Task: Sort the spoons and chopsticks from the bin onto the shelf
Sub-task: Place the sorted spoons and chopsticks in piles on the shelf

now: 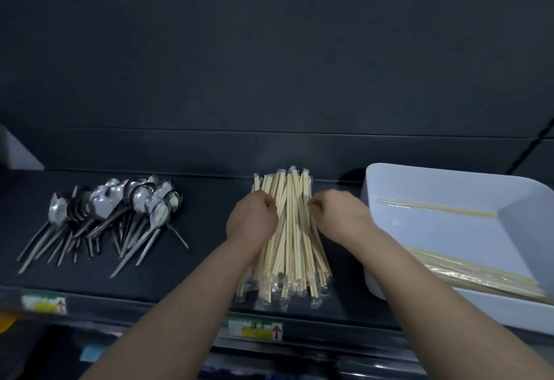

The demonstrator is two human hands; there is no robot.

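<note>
Your dark shelf [204,200] carries three items. A heap of metal spoons [138,200] lies at your left, bowls toward the back. A pile of wrapped wooden chopsticks [292,230] lies at centre. A white bin [434,174] stands at your right. Two price labels [254,330] are fixed to the front edge.

pale chopsticks [289,230], silver spoons [120,209] — dark shelf [195,259], white bin [443,188].

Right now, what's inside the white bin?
One wrapped chopstick pair lies across the far floor, a small chopstick pile along the near wall. Nothing else shows. The right forearm covers the near left corner of the bin.
</note>
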